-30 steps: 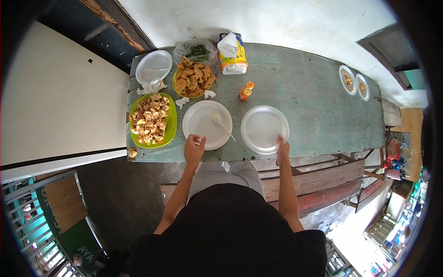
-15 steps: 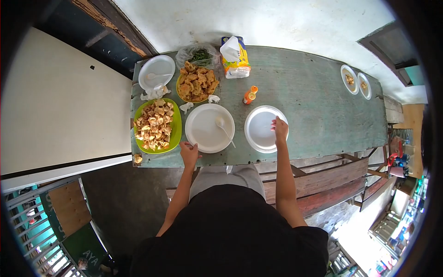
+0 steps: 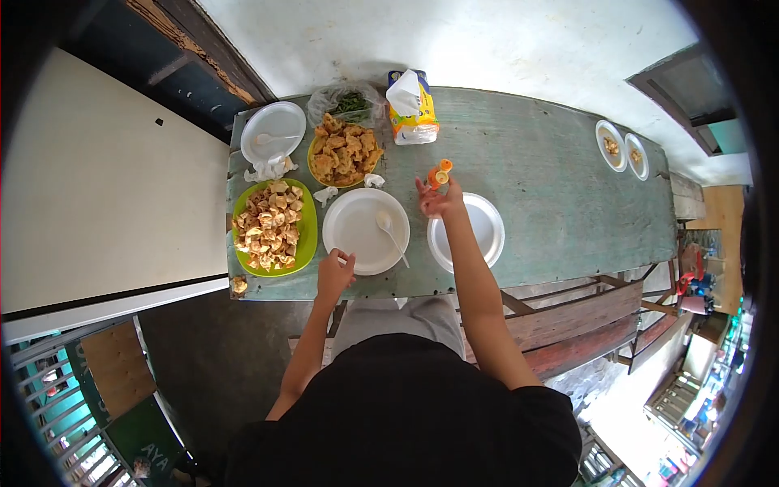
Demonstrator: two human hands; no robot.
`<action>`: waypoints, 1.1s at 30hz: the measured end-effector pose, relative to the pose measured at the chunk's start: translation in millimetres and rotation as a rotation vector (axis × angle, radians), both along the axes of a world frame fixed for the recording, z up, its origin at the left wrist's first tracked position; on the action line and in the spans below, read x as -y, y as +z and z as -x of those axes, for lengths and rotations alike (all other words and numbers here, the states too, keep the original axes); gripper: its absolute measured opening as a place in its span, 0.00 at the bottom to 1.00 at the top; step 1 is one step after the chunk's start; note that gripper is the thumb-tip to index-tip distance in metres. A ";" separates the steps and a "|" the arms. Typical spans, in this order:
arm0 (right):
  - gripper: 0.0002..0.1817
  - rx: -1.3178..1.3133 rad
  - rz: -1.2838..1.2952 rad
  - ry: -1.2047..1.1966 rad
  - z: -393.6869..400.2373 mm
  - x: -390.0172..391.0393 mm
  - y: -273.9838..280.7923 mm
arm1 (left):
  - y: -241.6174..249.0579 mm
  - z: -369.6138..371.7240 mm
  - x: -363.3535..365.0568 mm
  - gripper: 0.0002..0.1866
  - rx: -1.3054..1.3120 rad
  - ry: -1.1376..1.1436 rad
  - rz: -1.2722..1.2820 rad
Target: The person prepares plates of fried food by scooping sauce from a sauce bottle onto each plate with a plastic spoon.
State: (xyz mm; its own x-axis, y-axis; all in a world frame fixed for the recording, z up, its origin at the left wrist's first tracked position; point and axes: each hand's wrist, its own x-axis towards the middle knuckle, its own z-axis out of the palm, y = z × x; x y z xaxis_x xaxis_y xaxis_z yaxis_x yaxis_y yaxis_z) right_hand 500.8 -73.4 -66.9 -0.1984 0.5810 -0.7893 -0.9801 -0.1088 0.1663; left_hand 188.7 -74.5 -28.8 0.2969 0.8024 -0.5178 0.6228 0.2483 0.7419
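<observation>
My right hand (image 3: 439,199) reaches over the left rim of a white plate (image 3: 484,231). Its fingers are apart, right at two small orange-topped bottles (image 3: 441,173), and partly overlap the nearer one. Low at the left rim of another white plate (image 3: 350,235), my left hand (image 3: 335,274) hovers with loosely curled fingers, thumb apart from them. A white plastic spoon (image 3: 393,235) lies in that plate, its handle over the rim. Beside it, a green plate (image 3: 307,235) holds a heap of fried wontons (image 3: 272,227).
Behind are a plate of fried fritters (image 3: 346,152), a bag of green leaves (image 3: 350,101) and a tissue pack (image 3: 415,122). A white plate with a spoon (image 3: 274,122) sits back left. Two plates with food (image 3: 611,146) stand far right. A wooden bench (image 3: 576,316) runs along the front.
My right hand has moved left and away from me, from the right-hand plate's far rim to the orange-topped bottles. My left hand stays by the other plate's rim. The view has tilted slightly.
</observation>
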 end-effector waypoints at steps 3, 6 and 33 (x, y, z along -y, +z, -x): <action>0.22 -0.040 0.009 -0.326 -10.3 -12.9 -30.0 | -0.9 -11.1 10.1 0.13 0.077 0.052 0.030; 0.19 0.218 0.075 -0.333 -4.6 -22.0 -22.7 | 10.0 -30.4 25.3 0.11 0.108 0.068 -0.053; 0.15 1.557 -0.341 -0.626 -184.8 252.5 279.9 | -39.5 -210.9 50.8 0.14 0.161 -0.054 0.313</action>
